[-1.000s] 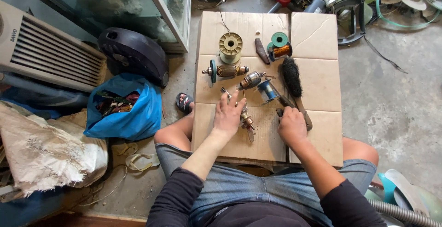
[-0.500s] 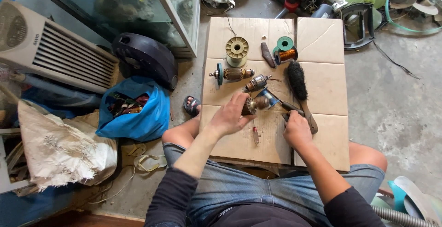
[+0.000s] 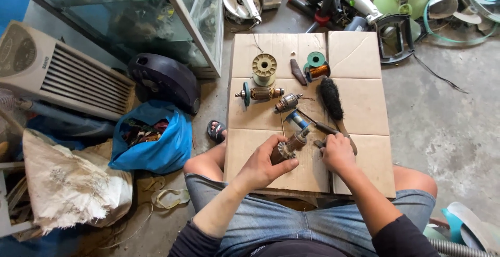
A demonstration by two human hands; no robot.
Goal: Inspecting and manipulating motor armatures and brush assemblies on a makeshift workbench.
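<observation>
Left hand (image 3: 263,163) clamped around small motor armature with copper windings and toothed fan end (image 3: 288,146), held just above near edge of flattened brown cardboard sheet (image 3: 359,116), about mid-width. Right hand (image 3: 337,153) just beside it, fingers curled together around a thin dark tool (image 3: 319,127); tool tip points up-left toward armature shaft. Exact grip on tool hard to tell, knuckles cover it.

Just beyond hands, blue-and-silver cylindrical part (image 3: 298,120), then second small copper armature (image 3: 288,102) near cardboard centre. Long black-bristled wooden brush (image 3: 332,100) lying right of centre, handle running toward right hand. Longer armature with teal fan disc (image 3: 259,93) left of centre. Cream plastic empty spool (image 3: 264,68) toward far left corner. Green spool of copper wire (image 3: 316,65) at far edge, dark brown small curved piece (image 3: 298,72) beside it.

Off cardboard: blue plastic bag of scraps (image 3: 151,139) left on concrete floor, black rounded housing (image 3: 162,81) behind it, glass cabinet (image 3: 156,12) far left.
</observation>
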